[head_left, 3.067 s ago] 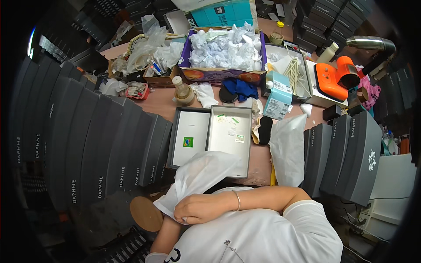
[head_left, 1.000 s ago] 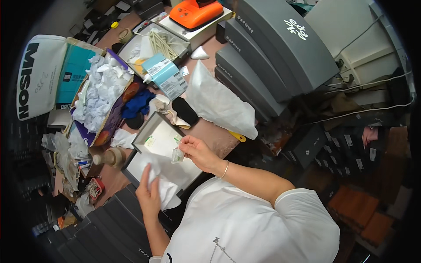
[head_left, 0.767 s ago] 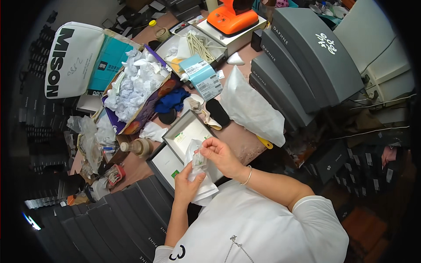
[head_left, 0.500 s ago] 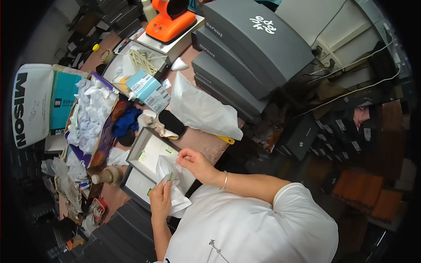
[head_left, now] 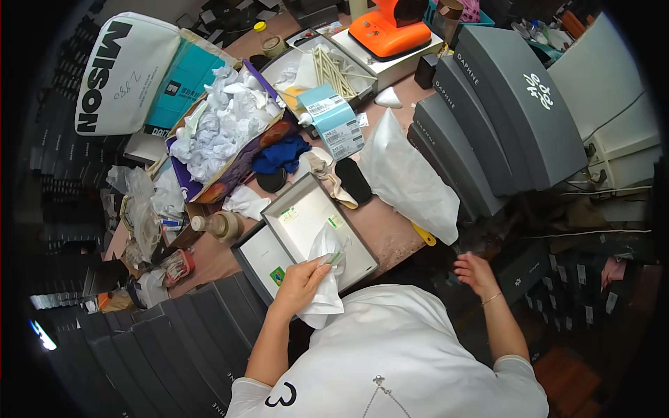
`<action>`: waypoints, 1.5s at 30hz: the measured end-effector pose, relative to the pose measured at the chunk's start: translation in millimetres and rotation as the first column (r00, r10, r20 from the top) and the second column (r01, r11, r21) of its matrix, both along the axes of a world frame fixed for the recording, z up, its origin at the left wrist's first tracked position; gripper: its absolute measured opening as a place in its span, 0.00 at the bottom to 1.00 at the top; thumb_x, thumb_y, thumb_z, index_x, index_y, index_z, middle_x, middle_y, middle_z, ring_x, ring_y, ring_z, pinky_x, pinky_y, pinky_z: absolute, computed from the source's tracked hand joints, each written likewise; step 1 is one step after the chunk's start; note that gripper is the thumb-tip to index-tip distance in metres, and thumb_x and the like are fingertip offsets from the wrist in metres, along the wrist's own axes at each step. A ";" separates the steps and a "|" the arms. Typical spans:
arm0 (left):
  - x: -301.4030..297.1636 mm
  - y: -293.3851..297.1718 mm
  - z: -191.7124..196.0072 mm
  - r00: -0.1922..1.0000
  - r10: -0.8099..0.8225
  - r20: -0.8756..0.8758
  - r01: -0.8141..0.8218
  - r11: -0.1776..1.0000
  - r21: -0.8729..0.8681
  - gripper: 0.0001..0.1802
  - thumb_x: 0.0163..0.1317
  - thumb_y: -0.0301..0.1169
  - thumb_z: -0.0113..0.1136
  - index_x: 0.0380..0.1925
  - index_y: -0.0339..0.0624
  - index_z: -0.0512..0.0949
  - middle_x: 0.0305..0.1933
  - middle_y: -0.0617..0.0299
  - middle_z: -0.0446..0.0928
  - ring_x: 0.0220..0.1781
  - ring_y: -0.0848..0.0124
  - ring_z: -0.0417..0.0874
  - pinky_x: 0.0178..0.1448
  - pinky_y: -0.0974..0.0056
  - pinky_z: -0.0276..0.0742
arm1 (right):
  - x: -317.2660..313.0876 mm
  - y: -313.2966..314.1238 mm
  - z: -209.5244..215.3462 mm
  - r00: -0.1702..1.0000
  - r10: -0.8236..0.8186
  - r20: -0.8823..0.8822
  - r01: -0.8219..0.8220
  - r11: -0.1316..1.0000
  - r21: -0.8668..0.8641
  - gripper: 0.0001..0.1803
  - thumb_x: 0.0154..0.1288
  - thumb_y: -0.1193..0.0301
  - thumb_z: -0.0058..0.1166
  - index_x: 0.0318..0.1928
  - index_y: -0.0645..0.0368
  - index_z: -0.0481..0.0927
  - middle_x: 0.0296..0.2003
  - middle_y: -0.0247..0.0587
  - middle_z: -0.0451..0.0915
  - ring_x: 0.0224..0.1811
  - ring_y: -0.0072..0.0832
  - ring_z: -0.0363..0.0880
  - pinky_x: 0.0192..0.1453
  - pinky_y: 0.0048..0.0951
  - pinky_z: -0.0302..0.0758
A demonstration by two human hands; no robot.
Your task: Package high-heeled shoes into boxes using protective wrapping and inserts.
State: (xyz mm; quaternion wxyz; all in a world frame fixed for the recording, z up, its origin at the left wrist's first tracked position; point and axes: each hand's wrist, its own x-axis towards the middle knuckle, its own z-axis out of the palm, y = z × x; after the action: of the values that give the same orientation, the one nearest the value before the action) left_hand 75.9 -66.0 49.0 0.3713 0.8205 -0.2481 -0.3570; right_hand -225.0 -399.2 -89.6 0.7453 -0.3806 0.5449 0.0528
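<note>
We are gripping the white cloth bag in the left hand over the open shoe box, right hand released beside the bench; keeping the bag unbunched seems wise.

An orange machine stood at the table's far end, beside a box of crumpled white paper, blue cloth and grey boxes.
</note>
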 end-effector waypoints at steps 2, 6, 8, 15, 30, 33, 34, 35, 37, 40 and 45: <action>-3.8 -2.8 3.8 1.000 -0.025 -0.002 0.025 1.000 0.005 0.15 0.67 0.37 0.53 0.47 0.39 0.79 0.25 0.48 0.76 0.26 0.61 0.76 0.33 0.62 0.70 | 78.0 47.9 67.3 0.913 0.346 0.216 -0.310 0.933 -0.184 0.19 0.68 0.67 0.51 0.56 0.62 0.73 0.40 0.40 0.79 0.32 0.23 0.80 0.33 0.19 0.76; -7.3 -1.3 13.9 0.982 -0.173 0.071 0.175 0.984 -0.025 0.15 0.67 0.36 0.53 0.51 0.46 0.79 0.26 0.49 0.77 0.28 0.60 0.76 0.35 0.61 0.71 | 189.9 107.4 132.3 0.442 0.760 0.477 -0.398 0.643 -0.654 0.21 0.64 0.76 0.54 0.57 0.64 0.72 0.43 0.36 0.75 0.36 0.19 0.73 0.38 0.18 0.74; -10.4 3.1 16.6 0.980 -0.190 0.056 0.191 0.981 -0.018 0.15 0.67 0.36 0.52 0.51 0.48 0.79 0.26 0.50 0.76 0.28 0.59 0.76 0.36 0.61 0.72 | 203.0 114.4 124.8 0.301 0.855 0.423 -0.422 0.517 -0.744 0.15 0.66 0.74 0.53 0.52 0.64 0.74 0.35 0.33 0.75 0.33 0.18 0.72 0.35 0.18 0.72; -9.6 25.4 3.0 0.998 -0.012 0.055 0.020 0.990 -0.139 0.15 0.66 0.35 0.54 0.51 0.49 0.79 0.25 0.50 0.76 0.27 0.60 0.76 0.35 0.62 0.72 | 157.7 88.9 90.7 0.833 0.347 0.431 -0.247 0.930 -0.271 0.08 0.70 0.70 0.48 0.35 0.60 0.75 0.23 0.28 0.71 0.22 0.14 0.66 0.29 0.17 0.67; -30.8 7.3 -3.1 0.955 -0.057 0.292 0.086 0.993 -0.087 0.19 0.64 0.45 0.56 0.50 0.50 0.77 0.26 0.51 0.77 0.28 0.54 0.80 0.31 0.56 0.74 | 205.1 161.3 127.4 0.575 0.643 0.506 -0.595 0.753 -0.281 0.08 0.72 0.68 0.46 0.36 0.59 0.73 0.24 0.24 0.69 0.24 0.10 0.64 0.27 0.14 0.64; -23.6 15.5 -8.1 0.965 -0.059 0.256 0.114 0.973 -0.203 0.17 0.65 0.44 0.54 0.49 0.49 0.77 0.26 0.51 0.76 0.27 0.53 0.79 0.31 0.56 0.74 | 209.4 162.8 127.7 0.568 0.655 0.499 -0.606 0.743 -0.286 0.09 0.72 0.69 0.45 0.34 0.59 0.72 0.23 0.25 0.69 0.23 0.10 0.64 0.25 0.15 0.63; -20.9 15.6 -5.2 0.968 -0.073 0.240 0.118 0.977 -0.179 0.16 0.65 0.42 0.54 0.48 0.48 0.78 0.26 0.51 0.77 0.28 0.54 0.79 0.32 0.56 0.73 | 210.9 161.1 127.8 0.552 0.687 0.472 -0.619 0.717 -0.320 0.09 0.72 0.69 0.45 0.34 0.59 0.72 0.23 0.25 0.69 0.23 0.11 0.64 0.25 0.15 0.64; -18.4 15.3 0.0 0.971 -0.088 0.223 0.124 0.980 -0.154 0.15 0.65 0.40 0.54 0.46 0.46 0.79 0.27 0.51 0.77 0.28 0.54 0.79 0.32 0.56 0.73 | 212.4 159.2 127.7 0.537 0.718 0.444 -0.631 0.691 -0.354 0.09 0.73 0.69 0.44 0.34 0.59 0.71 0.23 0.26 0.70 0.22 0.11 0.65 0.25 0.15 0.65; -14.7 15.8 4.2 0.975 -0.112 0.194 0.139 0.981 -0.136 0.14 0.66 0.38 0.54 0.45 0.44 0.80 0.27 0.50 0.78 0.28 0.54 0.79 0.33 0.57 0.73 | 214.1 157.2 128.8 0.551 0.736 0.393 -0.618 0.677 -0.400 0.09 0.73 0.69 0.44 0.34 0.58 0.71 0.22 0.27 0.69 0.21 0.13 0.65 0.25 0.16 0.66; -11.2 16.9 2.4 0.977 -0.118 0.175 0.149 0.973 -0.175 0.13 0.66 0.36 0.53 0.43 0.41 0.80 0.27 0.50 0.77 0.28 0.54 0.79 0.33 0.58 0.73 | 215.0 153.3 132.6 0.658 0.658 0.367 -0.522 0.749 -0.408 0.09 0.72 0.69 0.44 0.33 0.59 0.70 0.19 0.27 0.68 0.19 0.13 0.65 0.24 0.16 0.65; -7.6 36.3 1.9 0.997 0.039 0.059 -0.023 0.966 -0.258 0.14 0.66 0.36 0.54 0.41 0.37 0.81 0.28 0.50 0.79 0.28 0.59 0.80 0.35 0.61 0.74 | 165.3 74.2 136.3 0.512 0.851 0.115 -0.754 0.509 -0.415 0.06 0.66 0.72 0.52 0.34 0.63 0.76 0.18 0.30 0.70 0.17 0.15 0.65 0.22 0.17 0.64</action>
State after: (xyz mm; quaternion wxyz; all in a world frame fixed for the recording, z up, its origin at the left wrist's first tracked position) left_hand 68.3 -29.7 50.9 0.4718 0.7802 -0.2912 -0.2896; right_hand -59.7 -325.0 46.7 0.6362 -0.7071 0.1808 0.2501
